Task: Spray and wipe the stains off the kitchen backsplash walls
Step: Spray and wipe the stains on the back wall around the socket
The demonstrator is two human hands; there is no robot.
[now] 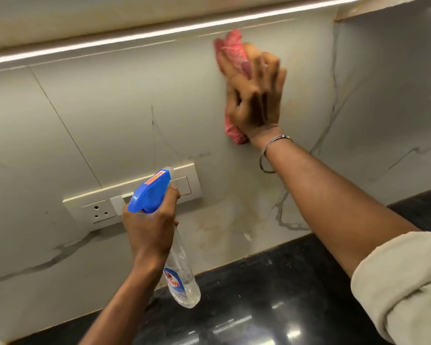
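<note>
The backsplash wall is pale marble-look tile with grey veins. Yellowish-brown stains spread low on it, just above the counter. My right hand presses a red cloth flat against the upper wall, close under the cabinet light; the hand is motion-blurred. My left hand grips a clear spray bottle with a blue trigger head, held upright in front of the switch plate, nozzle toward the wall.
A cream switch and socket plate sits on the wall behind the bottle. A black glossy stone counter runs along the bottom. A lit LED strip lines the underside of the upper cabinet. The wall turns a corner at right.
</note>
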